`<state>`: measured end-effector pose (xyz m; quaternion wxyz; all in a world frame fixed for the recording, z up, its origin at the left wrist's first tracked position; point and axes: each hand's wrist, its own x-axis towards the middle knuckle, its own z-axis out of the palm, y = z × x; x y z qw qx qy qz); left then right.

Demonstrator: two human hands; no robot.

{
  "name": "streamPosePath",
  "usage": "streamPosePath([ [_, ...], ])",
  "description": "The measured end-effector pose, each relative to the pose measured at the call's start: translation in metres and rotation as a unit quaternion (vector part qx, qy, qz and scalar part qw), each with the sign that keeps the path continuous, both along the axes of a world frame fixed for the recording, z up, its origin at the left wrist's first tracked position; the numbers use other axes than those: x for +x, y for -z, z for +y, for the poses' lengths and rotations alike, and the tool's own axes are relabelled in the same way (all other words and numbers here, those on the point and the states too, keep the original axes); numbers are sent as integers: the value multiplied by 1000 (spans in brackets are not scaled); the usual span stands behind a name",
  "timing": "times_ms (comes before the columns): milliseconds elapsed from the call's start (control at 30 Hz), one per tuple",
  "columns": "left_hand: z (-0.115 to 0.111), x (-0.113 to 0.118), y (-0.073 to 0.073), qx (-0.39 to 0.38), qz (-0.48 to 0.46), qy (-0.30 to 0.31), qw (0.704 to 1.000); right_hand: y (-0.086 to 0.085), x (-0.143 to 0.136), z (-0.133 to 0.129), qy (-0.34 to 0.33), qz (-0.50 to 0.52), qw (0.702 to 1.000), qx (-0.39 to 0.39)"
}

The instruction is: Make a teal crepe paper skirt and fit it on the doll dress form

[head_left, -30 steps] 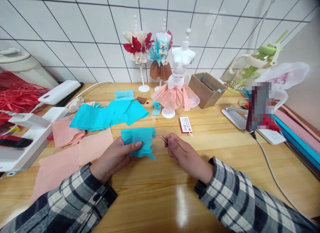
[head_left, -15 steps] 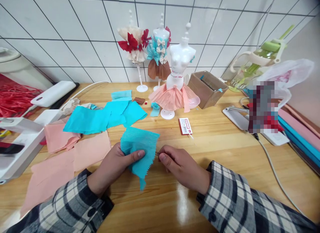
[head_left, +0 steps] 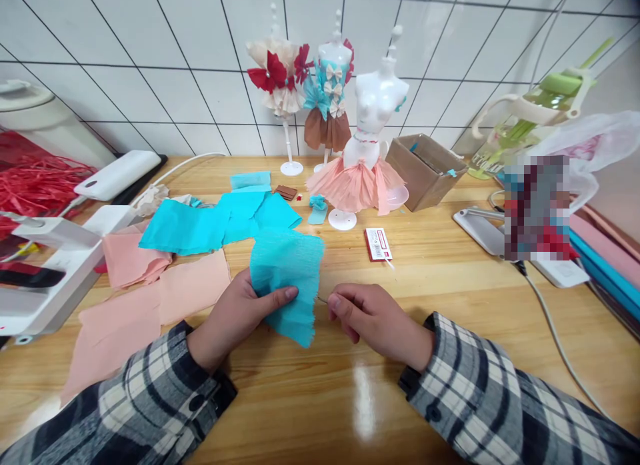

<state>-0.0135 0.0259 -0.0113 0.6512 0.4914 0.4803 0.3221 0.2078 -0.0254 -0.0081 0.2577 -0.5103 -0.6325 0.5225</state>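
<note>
A piece of blue crepe paper (head_left: 293,265) with a ragged right edge is pinched by my left hand (head_left: 250,310), thumb on top. Just right of that edge, my right hand (head_left: 367,316) pinches a thin dark wire or thread (head_left: 323,300) that reaches to the paper. More blue sheets (head_left: 187,226) lie behind on the left, with pink sheets (head_left: 117,332) nearer me. A white mannequin (head_left: 383,95) in a pink pleated skirt (head_left: 357,185) stands beyond my hands. Before it lies a small red and white box (head_left: 379,244).
Two dressed mannequins (head_left: 280,78) stand at the tiled wall beside a cardboard box (head_left: 425,172). A power strip (head_left: 65,272) and white power bank (head_left: 119,175) are at left. Bottle (head_left: 540,112), phone (head_left: 480,233) and cable (head_left: 550,332) are at right.
The blue paper has tilted more upright, and its small hanging strip no longer shows. My right hand has turned slightly, with more of the wire or thread visible. The whole view has shifted a little.
</note>
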Motion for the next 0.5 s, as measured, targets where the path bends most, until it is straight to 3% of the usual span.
streamPosePath([
  [200, 0, -2, 0, 11, 28, 16, 999, -2, 1, 3, 17, 40, 998, -53],
  [500, -1, 1, -5, 25, 41, 12, 999, -5, 0, 4, 24, 8, 999, -37],
])
